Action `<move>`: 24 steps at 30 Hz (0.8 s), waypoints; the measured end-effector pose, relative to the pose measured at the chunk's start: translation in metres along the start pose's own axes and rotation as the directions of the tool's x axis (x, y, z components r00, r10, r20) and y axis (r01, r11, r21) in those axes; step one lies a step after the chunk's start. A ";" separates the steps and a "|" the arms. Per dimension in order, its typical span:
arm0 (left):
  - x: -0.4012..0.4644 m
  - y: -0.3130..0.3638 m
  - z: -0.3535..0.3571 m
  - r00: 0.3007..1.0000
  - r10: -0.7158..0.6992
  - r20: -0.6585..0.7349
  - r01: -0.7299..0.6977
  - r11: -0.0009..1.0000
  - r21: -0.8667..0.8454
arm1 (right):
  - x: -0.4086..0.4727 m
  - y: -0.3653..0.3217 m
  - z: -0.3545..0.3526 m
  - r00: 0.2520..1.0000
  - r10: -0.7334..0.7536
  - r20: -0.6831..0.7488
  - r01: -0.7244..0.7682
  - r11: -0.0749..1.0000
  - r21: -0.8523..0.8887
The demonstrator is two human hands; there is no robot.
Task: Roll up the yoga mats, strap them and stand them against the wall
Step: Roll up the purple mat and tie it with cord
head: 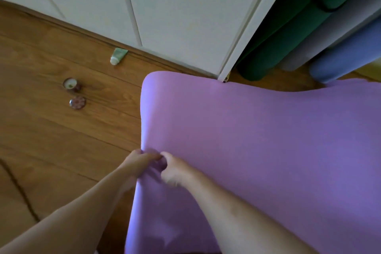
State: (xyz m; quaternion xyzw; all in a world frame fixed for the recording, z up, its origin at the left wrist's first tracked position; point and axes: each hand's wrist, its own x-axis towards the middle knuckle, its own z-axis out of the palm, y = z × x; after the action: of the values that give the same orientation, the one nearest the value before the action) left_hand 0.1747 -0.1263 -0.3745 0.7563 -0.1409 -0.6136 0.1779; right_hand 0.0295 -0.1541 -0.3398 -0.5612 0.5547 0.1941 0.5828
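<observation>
A purple yoga mat (257, 140) fills the right and lower middle of the head view, lifted off the wooden floor and bowed. My left hand (140, 163) grips the mat's left edge, fingers curled round it. My right hand (175, 171) pinches the same edge just beside the left hand. Against the wall at the upper right stand rolled mats: a dark green one (288, 33) with a black strap (321, 4) round it, a grey one (334, 35) and a blue one (348, 53).
White panelled doors (175, 6) run along the back with a brown skirting board. On the wooden floor (51, 140) at the left lie a green tube (118, 55), a small candle jar (71, 84) and its lid (77, 102).
</observation>
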 end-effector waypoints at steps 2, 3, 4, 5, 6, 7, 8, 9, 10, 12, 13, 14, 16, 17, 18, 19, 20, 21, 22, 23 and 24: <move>-0.020 0.011 0.008 0.995 0.078 0.056 -0.085 0.987 0.136 | -0.009 0.004 -0.011 1.000 0.000 0.000 0.000 0.999 0.050; -0.029 0.018 0.012 0.990 0.119 0.070 -0.131 0.970 0.204 | -0.019 0.006 -0.018 1.000 0.003 -0.007 -0.002 0.996 0.093; -0.043 0.028 0.016 0.983 0.171 0.065 -0.182 0.951 0.251 | -0.032 0.006 -0.025 1.000 -0.003 -0.021 0.006 0.991 0.133; -0.060 0.038 0.021 0.969 0.240 0.053 -0.245 0.925 0.290 | -0.047 0.006 -0.032 0.999 -0.012 -0.045 0.019 0.989 0.149; -0.084 0.049 0.027 0.949 0.312 0.047 -0.308 0.883 0.355 | -0.064 0.008 -0.039 0.996 -0.029 -0.083 0.041 0.989 0.142; -0.109 0.058 0.033 0.918 0.393 0.048 -0.374 0.822 0.430 | -0.084 0.007 -0.046 0.991 -0.048 -0.127 0.064 0.990 0.126; -0.133 0.066 0.038 0.885 0.462 0.064 -0.428 0.750 0.504 | -0.106 0.006 -0.053 0.982 -0.069 -0.178 0.087 0.992 0.095; -0.158 0.071 0.046 0.851 0.517 0.090 -0.477 0.689 0.546 | -0.130 0.004 -0.059 0.969 -0.094 -0.229 0.104 0.994 0.033; -0.182 0.076 0.052 0.819 0.560 0.126 -0.519 0.630 0.578 | -0.159 0.001 -0.065 0.951 -0.125 -0.281 0.116 0.992 -0.047; -0.224 0.082 0.063 0.743 0.635 0.212 -0.601 0.494 0.628 | -0.220 -0.007 -0.078 0.895 -0.199 -0.399 0.125 0.971 -0.203; -0.241 0.086 0.067 0.703 0.668 0.244 -0.631 0.426 0.649 | -0.249 -0.010 -0.084 0.852 -0.247 -0.461 0.129 0.953 -0.273; -0.259 0.091 0.071 0.664 0.697 0.268 -0.658 0.375 0.653 | -0.278 -0.011 -0.091 0.803 -0.299 -0.515 0.133 0.933 -0.335; -0.299 0.103 0.075 0.599 0.736 0.315 -0.707 0.302 0.640 | -0.330 -0.010 -0.100 0.703 -0.387 -0.597 0.116 0.890 -0.441; -0.317 0.107 0.076 0.577 0.746 0.334 -0.717 0.265 0.645 | -0.354 -0.007 -0.104 0.657 -0.421 -0.626 0.096 0.870 -0.483; -0.336 0.111 0.077 0.556 0.755 0.347 -0.714 0.221 0.664 | -0.375 -0.004 -0.107 0.617 -0.455 -0.642 0.073 0.846 -0.528; -0.353 0.113 0.078 0.535 0.765 0.358 -0.706 0.172 0.687 | -0.393 -0.002 -0.109 0.583 -0.494 -0.645 0.049 0.814 -0.579; -0.367 0.115 0.079 0.512 0.775 0.371 -0.689 0.112 0.716 | -0.411 0.001 -0.108 0.563 -0.528 -0.636 0.021 0.779 -0.627; -0.382 0.117 0.079 0.487 0.784 0.385 -0.662 0.043 0.749 | -0.427 0.003 -0.107 0.545 -0.560 -0.624 -0.014 0.737 -0.675; -0.397 0.119 0.079 0.458 0.795 0.399 -0.627 -0.030 0.779 | -0.439 0.006 -0.105 0.516 -0.597 -0.614 -0.066 0.688 -0.723; -0.410 0.122 0.079 0.429 0.803 0.414 -0.583 -0.105 0.806 | -0.451 0.009 -0.103 0.463 -0.646 -0.606 -0.136 0.624 -0.769; -0.423 0.125 0.079 0.398 0.809 0.432 -0.527 -0.184 0.830 | -0.460 0.013 -0.103 0.386 -0.708 -0.591 -0.218 0.553 -0.804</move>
State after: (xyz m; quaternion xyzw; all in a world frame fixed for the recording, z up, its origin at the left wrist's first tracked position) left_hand 0.0106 -0.0639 0.0381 0.5750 -0.8092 -0.1148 0.0376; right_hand -0.1676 -0.0576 0.0774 -0.8514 0.5160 -0.0154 -0.0931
